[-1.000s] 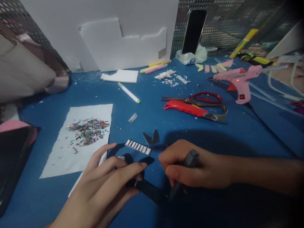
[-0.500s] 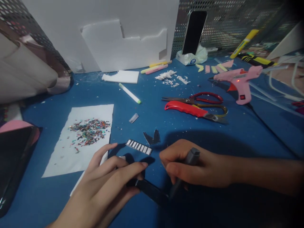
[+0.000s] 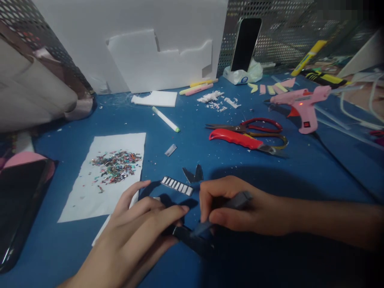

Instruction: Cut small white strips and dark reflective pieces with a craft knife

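Far to the left of the striped strip point(image 3: 177, 186), a dark flat device point(image 3: 21, 212) is lying on the blue table point(image 3: 129, 120). Closer on the strip's left, a white sheet point(image 3: 87, 202) is bearing a heap of coloured bits point(image 3: 118, 166). The left hand point(image 3: 133, 236) is resting on the near side of the strip, fingers bent, holding one end of a black piece point(image 3: 196, 242) that is lying nearer the person than the strip. Just beyond the strip's right end, two narrow black slips point(image 3: 198, 173) are forming a V. Right of the strip, the right hand point(image 3: 255, 212) is gripping a dark marker point(image 3: 239, 201), slanting over the black piece; in this shadow, whether its tip is touching is hard to tell. Farther right of and beyond the strip, scissors point(image 3: 240, 128) and a red-handled tool point(image 3: 235, 138) are lying together; rightmost from it, a pink glue gun point(image 3: 303, 106) is standing.
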Motion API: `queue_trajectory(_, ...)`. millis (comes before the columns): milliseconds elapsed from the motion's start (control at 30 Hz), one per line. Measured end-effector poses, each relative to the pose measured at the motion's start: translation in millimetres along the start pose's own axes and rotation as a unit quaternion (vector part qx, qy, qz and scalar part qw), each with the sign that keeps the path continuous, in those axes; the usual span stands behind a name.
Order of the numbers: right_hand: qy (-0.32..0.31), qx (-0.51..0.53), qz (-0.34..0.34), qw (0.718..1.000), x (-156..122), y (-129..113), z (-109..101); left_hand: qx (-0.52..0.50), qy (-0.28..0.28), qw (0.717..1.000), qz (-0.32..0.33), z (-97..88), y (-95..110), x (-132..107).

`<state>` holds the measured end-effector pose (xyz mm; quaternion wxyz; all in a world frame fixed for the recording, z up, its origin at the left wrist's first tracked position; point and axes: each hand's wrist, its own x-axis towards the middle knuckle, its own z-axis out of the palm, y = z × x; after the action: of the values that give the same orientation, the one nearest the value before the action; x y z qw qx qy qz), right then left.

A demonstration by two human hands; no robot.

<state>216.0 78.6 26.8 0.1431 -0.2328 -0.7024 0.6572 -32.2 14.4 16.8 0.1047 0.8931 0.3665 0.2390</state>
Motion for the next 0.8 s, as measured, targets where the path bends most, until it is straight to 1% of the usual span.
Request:
queue_trajectory(33, -0.001, -0.006, 0.001, 1.000, 0.0, 0.2, -0.2, -0.001, 0.002, 1.000, 0.001, 0.4, 0.0, -0.4)
queue_trajectory(167, -0.041, 0.018, -0.001, 0.999, -0.1, 1.2, -0.8, 0.002, 0.001, 1.000, -0.010, 0.3, 0.3, -1.9)
queue_trajectory(267, -0.014, 0.002, -0.003, 1.000, 0.3, 1.0, -0.8, 0.003, 0.000, 1.000, -0.010, -0.5, 0.4, -2.1)
queue_trajectory(400, -0.044, 0.012, -0.003, 0.999, 0.0, 0.5, -0.5, 0.002, -0.001, 1.000, -0.001, -0.5, 0.2, -1.1)
queue_trajectory(500, -0.020, -0.002, -0.011, 1.000, -0.4, 1.0, -0.5, -0.003, -0.001, 1.000, -0.004, -0.1, 0.1, 0.1)
queue_trajectory(633, -0.054, -0.007, -0.011, 0.998, -0.4, 1.4, -0.9, 0.004, 0.004, 1.000, -0.007, -0.1, 0.4, 0.8)
queue_trajectory(733, -0.029, -0.021, -0.019, 0.999, 0.0, 0.8, -1.1, 0.005, 0.003, 1.000, -0.013, 0.1, 0.5, 0.3)
queue_trajectory(800, -0.044, -0.026, -0.022, 0.998, 0.6, 0.4, -1.2, 0.002, 0.004, 1.000, -0.010, 0.4, 0.4, -0.1)
